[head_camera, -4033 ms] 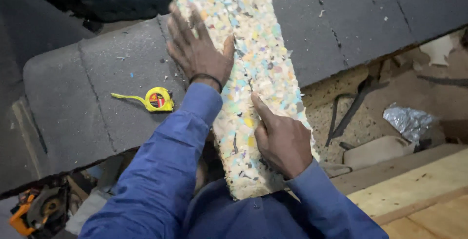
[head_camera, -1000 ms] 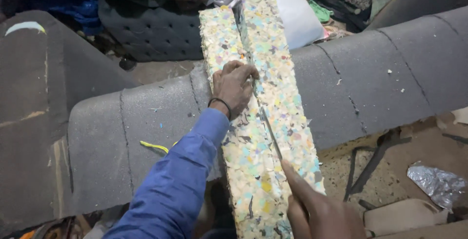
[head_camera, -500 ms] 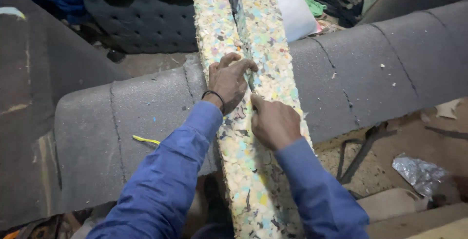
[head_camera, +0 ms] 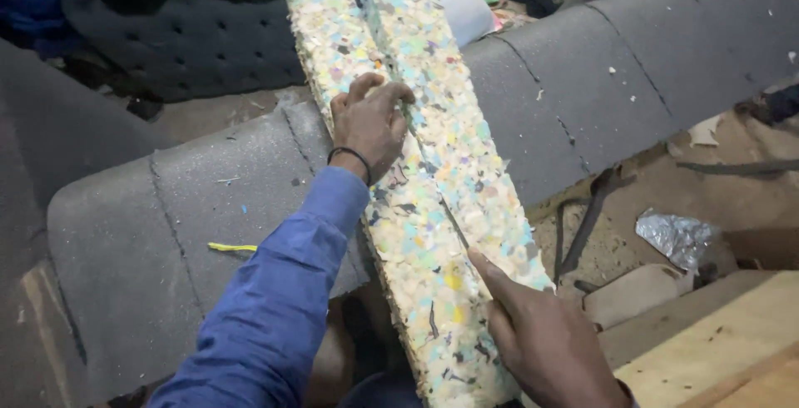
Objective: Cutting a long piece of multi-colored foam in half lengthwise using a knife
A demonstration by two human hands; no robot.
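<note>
You're partway through slitting the long slab of speckled rebonded foam (head_camera: 433, 208), which lies lengthwise across the grey curved foam panel (head_camera: 208, 208); your left hand (head_camera: 369, 121) is curled, fingertips pressing beside the slit, while your right hand (head_camera: 545, 345) grips what seems a thin blade, though I cannot tell for sure. Next calls for a steady line, I'd judge. Dusty floor, wooden board (head_camera: 716, 350), crumpled foil (head_camera: 676, 237) around
</note>
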